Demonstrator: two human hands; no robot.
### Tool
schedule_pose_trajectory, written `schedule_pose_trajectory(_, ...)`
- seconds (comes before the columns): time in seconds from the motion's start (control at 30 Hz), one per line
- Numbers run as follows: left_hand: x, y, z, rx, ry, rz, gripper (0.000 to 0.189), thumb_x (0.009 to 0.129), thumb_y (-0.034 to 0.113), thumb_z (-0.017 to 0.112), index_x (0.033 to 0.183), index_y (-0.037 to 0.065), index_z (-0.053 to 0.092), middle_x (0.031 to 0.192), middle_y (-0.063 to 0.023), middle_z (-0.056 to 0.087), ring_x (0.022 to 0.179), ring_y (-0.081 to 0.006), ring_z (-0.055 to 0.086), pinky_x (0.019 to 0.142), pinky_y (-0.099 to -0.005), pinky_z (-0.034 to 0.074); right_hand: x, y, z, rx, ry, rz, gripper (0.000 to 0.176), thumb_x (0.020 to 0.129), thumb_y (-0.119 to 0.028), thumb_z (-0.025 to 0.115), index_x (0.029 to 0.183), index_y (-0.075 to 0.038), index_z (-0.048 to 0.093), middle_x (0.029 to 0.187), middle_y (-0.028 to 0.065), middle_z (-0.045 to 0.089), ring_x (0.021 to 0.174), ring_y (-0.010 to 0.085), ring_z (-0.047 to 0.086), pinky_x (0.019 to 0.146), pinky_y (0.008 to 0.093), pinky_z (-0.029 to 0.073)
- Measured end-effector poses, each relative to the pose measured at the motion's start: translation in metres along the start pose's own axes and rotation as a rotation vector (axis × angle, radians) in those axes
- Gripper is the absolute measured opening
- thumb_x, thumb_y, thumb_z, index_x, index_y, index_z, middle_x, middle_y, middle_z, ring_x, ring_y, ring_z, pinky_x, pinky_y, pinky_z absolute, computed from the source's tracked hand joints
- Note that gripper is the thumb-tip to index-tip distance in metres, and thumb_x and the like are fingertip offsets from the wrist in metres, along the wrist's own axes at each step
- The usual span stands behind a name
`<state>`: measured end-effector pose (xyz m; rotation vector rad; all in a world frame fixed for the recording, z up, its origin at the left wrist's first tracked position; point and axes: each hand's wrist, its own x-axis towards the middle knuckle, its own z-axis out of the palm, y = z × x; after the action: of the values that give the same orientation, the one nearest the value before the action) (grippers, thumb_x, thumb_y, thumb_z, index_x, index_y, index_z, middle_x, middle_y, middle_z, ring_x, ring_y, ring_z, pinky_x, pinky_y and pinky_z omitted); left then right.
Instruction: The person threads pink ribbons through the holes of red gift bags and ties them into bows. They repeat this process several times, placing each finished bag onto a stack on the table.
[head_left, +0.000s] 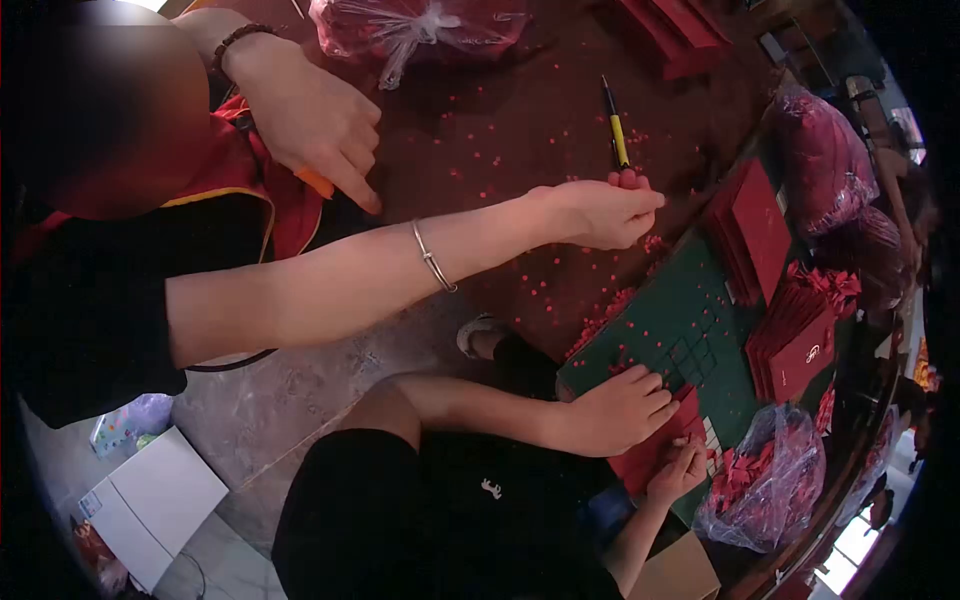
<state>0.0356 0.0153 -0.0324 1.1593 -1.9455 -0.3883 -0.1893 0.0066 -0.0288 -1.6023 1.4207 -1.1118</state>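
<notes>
On the green cutting mat (640,340), a red paper card (640,468) lies partly under my left hand (615,412). That hand is closed with bent fingers at the card's upper part, holding it against the mat. Beside it, my right hand (680,474) has its fingertips pinched together over the card's edge; whatever is between them is too small to make out. A white gridded strip (712,445) shows just past the right fingertips. Close by on the right sits a clear plastic bag (765,480) filled with red paper pieces.
A co-worker's arm with a silver bracelet (430,255) reaches across above my left arm; their other hand (320,130) points down. A yellow-and-black pen (615,125) lies beyond. Red card stacks (750,235) (795,350) stand on the mat. Red paper dots litter the brown table (500,130).
</notes>
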Motion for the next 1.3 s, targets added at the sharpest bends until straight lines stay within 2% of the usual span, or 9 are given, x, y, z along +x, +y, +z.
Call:
schedule_pose_trajectory(0.23,0.000,0.000,0.001,0.045,0.024,0.012,0.048,0.076,0.018,0.057,0.118,-0.005,0.056,0.098,-0.0081,0.054,0.093,-0.0234,0.048,0.083,-0.0349,0.038,0.003,0.007,-0.007,0.022,-0.100,-0.036,0.021,0.099,-0.014,0.049,0.089,0.003,0.059,0.075,0.0021,0.058,0.057,0.0039,0.038,0.052,0.0230,0.029)
schedule_pose_trajectory(0.3,0.000,0.000,0.001,0.047,0.023,0.012,0.047,0.076,0.018,0.057,0.118,-0.004,0.056,0.098,-0.0080,0.054,0.093,-0.0233,0.048,0.083,-0.0348,0.038,0.000,0.009,-0.002,0.000,0.024,0.003,0.025,0.100,-0.018,0.047,0.089,-0.001,0.060,0.072,-0.0017,0.056,0.056,0.0015,0.035,0.050,0.0190,0.026)
schedule_pose_trajectory(0.4,0.000,0.000,0.002,0.033,-0.005,0.007,0.046,0.077,0.018,0.056,0.117,-0.004,0.057,0.099,-0.0079,0.054,0.092,-0.0230,0.048,0.082,-0.0347,0.038,0.003,0.006,-0.008,0.012,-0.084,-0.018,0.025,0.100,-0.018,0.047,0.088,-0.001,0.060,0.073,-0.0014,0.057,0.055,0.0016,0.035,0.051,0.0191,0.027)
schedule_pose_trajectory(0.63,0.000,0.000,0.001,0.050,0.030,0.017,0.045,0.079,0.018,0.054,0.117,-0.005,0.056,0.096,-0.0077,0.055,0.092,-0.0231,0.048,0.083,-0.0345,0.038,0.001,0.009,-0.009,0.037,-0.071,-0.019,0.021,0.100,-0.016,0.048,0.092,-0.001,0.060,0.076,-0.0001,0.060,0.055,0.0013,0.037,0.050,0.0180,0.028)
schedule_pose_trajectory(0.7,0.000,0.000,0.001,0.043,0.027,0.016,0.044,0.079,0.018,0.053,0.117,-0.005,0.056,0.096,-0.0078,0.055,0.092,-0.0232,0.049,0.083,-0.0345,0.038,0.002,0.006,-0.006,0.003,-0.028,-0.019,0.026,0.099,-0.016,0.049,0.084,0.003,0.059,0.069,0.0003,0.053,0.055,0.0047,0.036,0.051,0.0232,0.028)
schedule_pose_trajectory(0.83,0.000,0.000,0.002,0.037,0.032,0.018,0.044,0.079,0.017,0.053,0.117,-0.006,0.056,0.096,-0.0084,0.055,0.093,-0.0238,0.049,0.084,-0.0346,0.039,0.002,0.007,-0.007,0.018,-0.026,-0.016,0.027,0.099,-0.016,0.049,0.083,0.003,0.058,0.069,0.0006,0.052,0.056,0.0050,0.036,0.051,0.0232,0.027)
schedule_pose_trajectory(0.9,0.000,-0.001,0.001,0.027,0.034,0.015,0.045,0.079,0.017,0.053,0.117,-0.006,0.056,0.096,-0.0085,0.055,0.093,-0.0240,0.049,0.084,-0.0347,0.039,0.003,0.011,-0.011,-0.002,-0.088,-0.064,0.019,0.099,-0.015,0.049,0.096,0.000,0.060,0.077,0.0004,0.060,0.055,0.0011,0.037,0.049,0.0175,0.027)
schedule_pose_trajectory(1.23,0.001,-0.001,-0.001,0.012,0.008,0.023,0.047,0.079,0.017,0.053,0.118,-0.007,0.055,0.097,-0.0098,0.055,0.093,-0.0243,0.050,0.083,-0.0356,0.040,0.001,0.020,-0.015,0.032,-0.098,-0.094,0.018,0.098,-0.012,0.049,0.099,0.002,0.061,0.077,0.0015,0.060,0.055,0.0017,0.039,0.049,0.0178,0.028)
schedule_pose_trajectory(1.3,0.001,-0.001,-0.001,0.022,0.003,0.019,0.047,0.079,0.017,0.054,0.118,-0.007,0.055,0.097,-0.0098,0.055,0.093,-0.0243,0.050,0.083,-0.0355,0.039,0.000,0.014,-0.011,0.075,-0.050,-0.035,0.018,0.098,-0.012,0.049,0.096,0.002,0.060,0.077,0.0018,0.060,0.055,0.0018,0.039,0.049,0.0181,0.028)
